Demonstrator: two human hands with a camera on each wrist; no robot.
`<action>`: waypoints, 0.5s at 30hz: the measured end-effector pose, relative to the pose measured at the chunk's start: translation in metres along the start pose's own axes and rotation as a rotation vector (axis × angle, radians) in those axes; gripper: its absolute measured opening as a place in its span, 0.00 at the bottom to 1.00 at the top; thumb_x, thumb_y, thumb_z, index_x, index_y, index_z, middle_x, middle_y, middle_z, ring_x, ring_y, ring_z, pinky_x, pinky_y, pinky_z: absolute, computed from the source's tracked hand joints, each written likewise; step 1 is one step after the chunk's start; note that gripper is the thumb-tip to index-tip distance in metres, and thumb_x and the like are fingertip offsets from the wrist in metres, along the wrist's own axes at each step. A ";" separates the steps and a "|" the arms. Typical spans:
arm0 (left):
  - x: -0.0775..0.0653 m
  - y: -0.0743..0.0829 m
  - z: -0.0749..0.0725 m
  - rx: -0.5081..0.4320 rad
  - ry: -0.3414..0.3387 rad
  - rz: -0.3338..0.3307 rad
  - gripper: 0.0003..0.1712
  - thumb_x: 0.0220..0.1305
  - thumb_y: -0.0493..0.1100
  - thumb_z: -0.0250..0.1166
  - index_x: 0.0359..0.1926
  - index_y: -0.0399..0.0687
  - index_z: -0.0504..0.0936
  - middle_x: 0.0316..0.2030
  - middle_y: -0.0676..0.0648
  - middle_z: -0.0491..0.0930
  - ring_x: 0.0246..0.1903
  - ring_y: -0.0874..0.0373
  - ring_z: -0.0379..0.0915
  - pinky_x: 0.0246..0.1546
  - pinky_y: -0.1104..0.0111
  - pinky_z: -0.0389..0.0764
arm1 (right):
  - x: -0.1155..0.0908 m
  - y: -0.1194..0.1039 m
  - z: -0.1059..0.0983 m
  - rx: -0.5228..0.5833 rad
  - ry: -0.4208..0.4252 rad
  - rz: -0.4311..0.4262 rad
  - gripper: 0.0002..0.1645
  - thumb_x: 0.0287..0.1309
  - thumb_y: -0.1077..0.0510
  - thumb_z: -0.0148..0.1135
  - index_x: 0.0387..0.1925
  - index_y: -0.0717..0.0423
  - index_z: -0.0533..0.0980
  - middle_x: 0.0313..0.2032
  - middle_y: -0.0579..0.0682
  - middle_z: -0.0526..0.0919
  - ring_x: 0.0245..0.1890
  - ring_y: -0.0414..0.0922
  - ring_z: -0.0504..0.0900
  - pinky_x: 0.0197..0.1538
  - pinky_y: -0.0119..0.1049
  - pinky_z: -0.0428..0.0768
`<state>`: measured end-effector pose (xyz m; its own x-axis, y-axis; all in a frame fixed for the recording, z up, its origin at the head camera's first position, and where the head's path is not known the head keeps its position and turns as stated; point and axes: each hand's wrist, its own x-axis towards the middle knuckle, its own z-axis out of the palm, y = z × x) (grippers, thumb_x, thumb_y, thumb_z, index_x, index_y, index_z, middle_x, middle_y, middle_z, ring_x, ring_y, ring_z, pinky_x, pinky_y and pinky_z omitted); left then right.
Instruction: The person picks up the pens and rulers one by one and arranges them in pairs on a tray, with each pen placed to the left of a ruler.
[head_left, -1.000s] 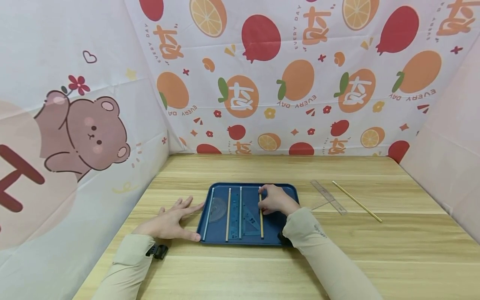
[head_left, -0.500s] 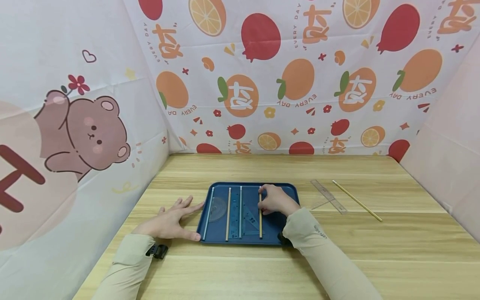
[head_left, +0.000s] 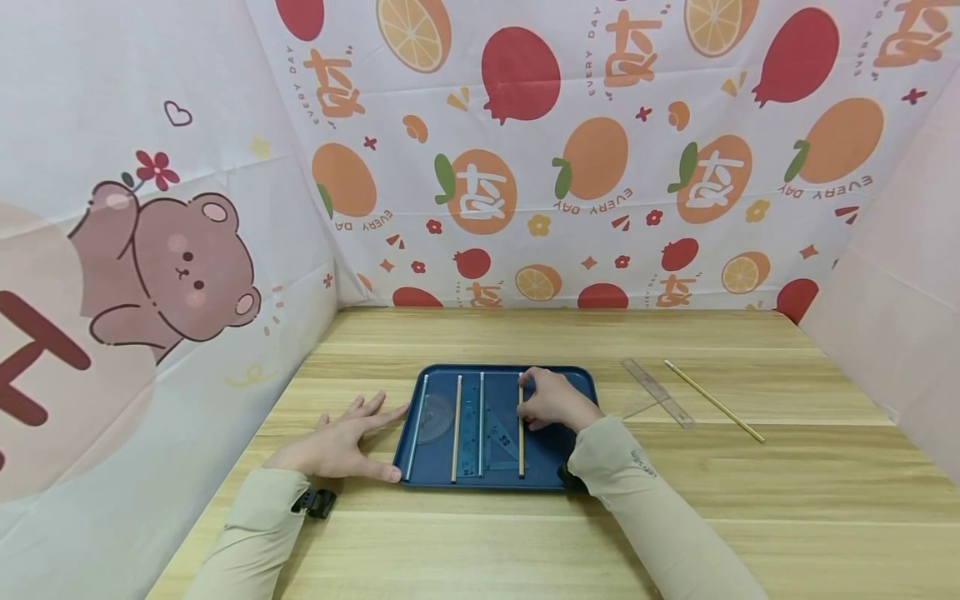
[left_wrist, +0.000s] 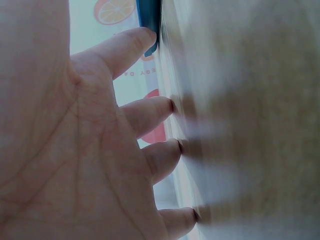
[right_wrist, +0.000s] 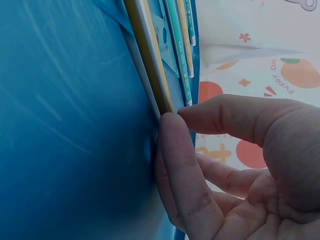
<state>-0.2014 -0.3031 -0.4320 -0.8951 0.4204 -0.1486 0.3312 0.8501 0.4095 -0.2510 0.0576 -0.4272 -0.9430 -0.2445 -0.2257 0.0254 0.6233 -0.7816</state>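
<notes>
My right hand (head_left: 557, 400) pinches a yellow pencil (head_left: 521, 446) near its far end, low over the blue tray (head_left: 551, 483). In the right wrist view, thumb and fingertips meet at the end of this pencil (right_wrist: 152, 65). The left hand (head_left: 341, 442) spreads its fingers on the table; its thumb touches the tray's near left corner, and the index finger reaches the left rim. Inside the tray lie a green pencil (head_left: 416, 429), a clear protractor (head_left: 435, 419), another yellow pencil (head_left: 457, 433), a clear ruler (head_left: 468, 442), a second green pencil (head_left: 481, 425) and a clear set square (head_left: 502, 446).
To the right of the tray, a clear ruler (head_left: 658, 393) lies slanted on the wooden table (head_left: 525, 542), with part of another clear piece (head_left: 641, 410) beside it. Farther right is a yellow pencil (head_left: 714, 402). Printed cloth (head_left: 585, 275) hangs behind the table.
The near end of the pinched yellow pencil has shifted slightly left, so it lies straighter. The left hand has stayed in place.
</notes>
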 end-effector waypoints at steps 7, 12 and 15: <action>0.000 0.000 0.000 -0.010 -0.004 -0.002 0.62 0.53 0.72 0.79 0.84 0.64 0.63 0.85 0.30 0.47 0.83 0.21 0.35 0.65 0.13 0.37 | 0.001 0.003 -0.002 0.028 -0.018 -0.001 0.32 0.67 0.66 0.69 0.70 0.60 0.73 0.32 0.54 0.87 0.29 0.44 0.87 0.36 0.36 0.91; -0.001 0.001 -0.001 -0.013 -0.004 0.000 0.62 0.53 0.72 0.80 0.84 0.63 0.63 0.85 0.29 0.47 0.82 0.20 0.35 0.65 0.12 0.37 | 0.000 0.004 -0.004 -0.011 -0.019 -0.005 0.31 0.68 0.64 0.70 0.70 0.59 0.74 0.33 0.54 0.86 0.31 0.44 0.87 0.37 0.36 0.91; -0.001 0.001 0.000 -0.014 -0.001 0.000 0.62 0.53 0.72 0.80 0.84 0.64 0.63 0.85 0.29 0.47 0.82 0.20 0.36 0.65 0.12 0.37 | -0.002 0.004 -0.007 -0.039 -0.015 -0.006 0.30 0.69 0.63 0.70 0.70 0.58 0.74 0.35 0.54 0.86 0.32 0.44 0.87 0.39 0.36 0.91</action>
<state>-0.2000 -0.3030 -0.4310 -0.8948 0.4208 -0.1490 0.3273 0.8454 0.4220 -0.2509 0.0657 -0.4254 -0.9380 -0.2594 -0.2299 0.0063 0.6504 -0.7596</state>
